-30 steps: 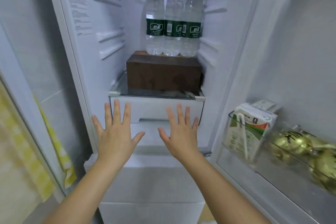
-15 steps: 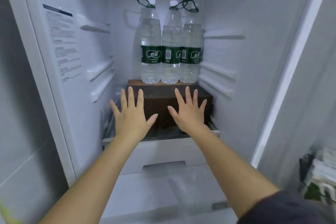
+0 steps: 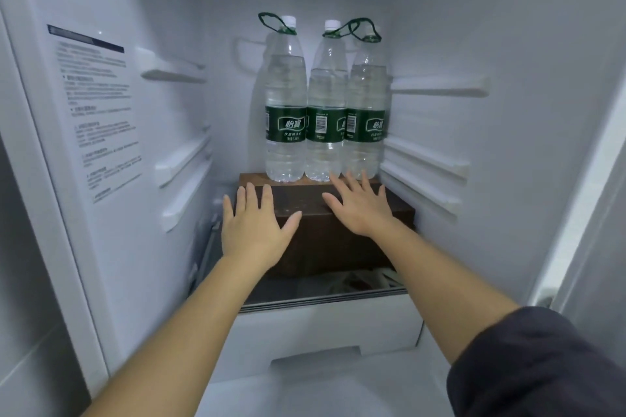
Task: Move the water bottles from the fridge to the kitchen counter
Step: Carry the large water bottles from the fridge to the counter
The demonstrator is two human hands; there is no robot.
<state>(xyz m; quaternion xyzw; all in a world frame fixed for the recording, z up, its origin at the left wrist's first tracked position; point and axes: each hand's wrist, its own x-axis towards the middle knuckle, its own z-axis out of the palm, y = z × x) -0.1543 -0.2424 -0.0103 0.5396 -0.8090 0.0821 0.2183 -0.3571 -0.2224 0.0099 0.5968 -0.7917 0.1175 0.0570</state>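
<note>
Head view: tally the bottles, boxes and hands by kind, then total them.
Water bottles: 3
Brown box: 1
Hands, left hand and right hand: 2
Total: 6

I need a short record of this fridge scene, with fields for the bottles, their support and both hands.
bottles: left bottle, middle bottle, right bottle; upright, side by side
support: brown box, under the bottles
left hand: open, in front of the box, holds nothing
right hand: open, fingertips by the bottle bases, contact unclear
task: no bottle taken yet
</note>
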